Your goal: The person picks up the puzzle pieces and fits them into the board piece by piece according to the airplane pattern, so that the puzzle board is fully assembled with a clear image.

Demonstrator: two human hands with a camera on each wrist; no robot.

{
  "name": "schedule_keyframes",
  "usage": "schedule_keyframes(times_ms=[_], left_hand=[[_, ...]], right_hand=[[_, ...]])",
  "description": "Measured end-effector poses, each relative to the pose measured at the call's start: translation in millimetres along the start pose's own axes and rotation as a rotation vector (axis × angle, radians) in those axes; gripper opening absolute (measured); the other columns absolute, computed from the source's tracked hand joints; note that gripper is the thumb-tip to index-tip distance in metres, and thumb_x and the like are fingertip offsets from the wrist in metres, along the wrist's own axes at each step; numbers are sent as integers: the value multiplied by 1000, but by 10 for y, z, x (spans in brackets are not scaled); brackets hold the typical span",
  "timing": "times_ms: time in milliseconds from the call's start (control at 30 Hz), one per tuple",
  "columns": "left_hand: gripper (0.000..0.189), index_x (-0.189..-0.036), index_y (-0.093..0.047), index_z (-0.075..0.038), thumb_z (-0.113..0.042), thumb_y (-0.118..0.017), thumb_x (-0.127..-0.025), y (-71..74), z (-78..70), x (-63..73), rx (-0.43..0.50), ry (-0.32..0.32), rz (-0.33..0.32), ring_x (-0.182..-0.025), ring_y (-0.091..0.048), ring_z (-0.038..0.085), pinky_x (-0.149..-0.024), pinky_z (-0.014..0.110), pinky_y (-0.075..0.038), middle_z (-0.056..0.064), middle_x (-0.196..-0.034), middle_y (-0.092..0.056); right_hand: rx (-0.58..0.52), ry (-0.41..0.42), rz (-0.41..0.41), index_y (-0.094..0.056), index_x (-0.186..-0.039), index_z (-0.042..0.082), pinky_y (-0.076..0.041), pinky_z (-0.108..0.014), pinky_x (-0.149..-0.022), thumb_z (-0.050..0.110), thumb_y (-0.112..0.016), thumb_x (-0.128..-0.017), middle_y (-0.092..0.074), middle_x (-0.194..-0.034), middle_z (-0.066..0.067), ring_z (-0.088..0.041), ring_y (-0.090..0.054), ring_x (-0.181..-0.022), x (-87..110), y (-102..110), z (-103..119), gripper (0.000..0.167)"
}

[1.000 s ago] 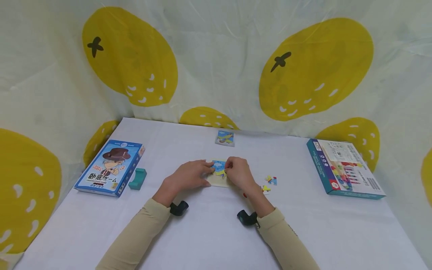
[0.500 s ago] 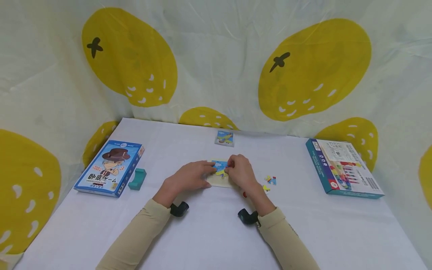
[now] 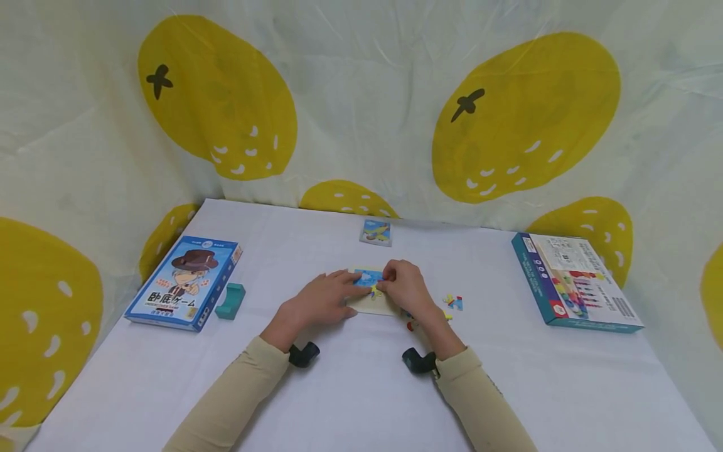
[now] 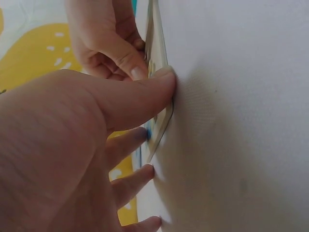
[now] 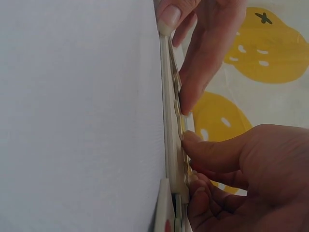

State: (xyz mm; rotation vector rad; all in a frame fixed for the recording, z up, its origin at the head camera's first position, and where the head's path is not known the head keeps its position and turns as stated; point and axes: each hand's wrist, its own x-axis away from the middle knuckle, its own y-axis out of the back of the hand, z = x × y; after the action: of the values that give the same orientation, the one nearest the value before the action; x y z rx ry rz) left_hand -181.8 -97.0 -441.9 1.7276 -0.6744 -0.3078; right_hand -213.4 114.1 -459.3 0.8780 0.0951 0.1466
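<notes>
A small jigsaw board (image 3: 374, 306), cream with blue sky pieces (image 3: 366, 277) at its top, lies flat on the white table between my hands. My left hand (image 3: 324, 297) rests on its left side. In the left wrist view the left thumb (image 4: 140, 96) touches the near edge, and the fingers are fairly straight and spread. My right hand (image 3: 405, 285) is at the board's right side, thumb and fingers pinching a yellow jigsaw piece (image 5: 186, 168) against the board, mostly hidden. Several loose pieces (image 3: 454, 302) lie to the right, some partly behind the right wrist.
A picture card of a plane (image 3: 376, 232) lies beyond the board. On the left are a blue game box (image 3: 183, 279) and a green block with a notch (image 3: 230, 301). A teal-edged box (image 3: 578, 282) lies at the right. A patterned curtain (image 3: 361, 113) hangs behind.
My left hand has shifted slightly right, its forefinger reaching further over the puzzle. The yellow piece at the middle looks turned or shifted under my fingers. The right hand stays at the board's right side.
</notes>
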Motion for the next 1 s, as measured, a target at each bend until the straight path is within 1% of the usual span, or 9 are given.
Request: schedule_keyframes(times_ms=[167, 333, 433, 567, 667, 800, 1000], left_hand=[[54, -148, -48, -32, -36, -64, -96, -18, 3, -13, 17, 2, 12, -152, -27, 31, -116, 64, -29, -2, -163, -34], [54, -148, -49, -27, -33, -65, -96, -30, 4, -28, 34, -37, 3, -149, -30, 39, -117, 57, -32, -1, -162, -35], [55, -148, -48, -25, -31, -65, -96, -29, -3, -36, 30, -50, 5, -149, -30, 41, -118, 54, -33, -2, -161, -36], [55, -149, -47, -26, -32, -64, -97, -32, -11, -45, 12, -35, 15, -152, -25, 35, -119, 58, -29, -5, -161, -36], [55, -149, -46, -28, -33, -64, -97, -38, -12, -44, 0, -24, 14, -154, -23, 30, -118, 62, -27, -6, -161, -36], [56, -149, -46, -27, -32, -64, -97, -39, -10, -43, -5, -32, 13, -153, -25, 27, -117, 61, -29, -6, -161, -36], [55, -148, -48, -24, -31, -65, -97, -12, -21, -30, 6, -56, 13, -152, -28, 29, -116, 60, -32, -2, -160, -39]], right_hand=[[-23, -1, 24, -68, -89, 6, -46, -29, -71, 13, -77, -86, -63, -86, -7, -19, -55, -80, 13, 28, -8, 11], [-48, -1, 54, -70, -93, 8, -48, -30, -74, 10, -71, -90, -64, -90, -6, -19, -56, -84, 31, 93, -53, 4], [-68, 0, 63, -70, -95, 9, -49, -30, -76, 9, -67, -91, -66, -93, -6, -20, -56, -87, 56, 152, -87, 5], [-79, -17, 69, -70, -99, 10, -50, -31, -77, 11, -63, -94, -67, -97, -5, -21, -56, -89, 91, 232, -149, 9], [-62, -32, 62, -70, -102, 11, -51, -32, -80, 13, -63, -95, -67, -98, -5, -22, -56, -90, 118, 290, -202, 10], [-40, -40, 52, -70, -105, 11, -52, -35, -83, 15, -62, -96, -68, -102, -7, -23, -57, -92, 151, 374, -300, 13], [-36, -77, 68, -69, -109, 10, -53, -38, -86, 16, -62, -97, -69, -107, -8, -24, -59, -96, 201, 556, -464, 15]])
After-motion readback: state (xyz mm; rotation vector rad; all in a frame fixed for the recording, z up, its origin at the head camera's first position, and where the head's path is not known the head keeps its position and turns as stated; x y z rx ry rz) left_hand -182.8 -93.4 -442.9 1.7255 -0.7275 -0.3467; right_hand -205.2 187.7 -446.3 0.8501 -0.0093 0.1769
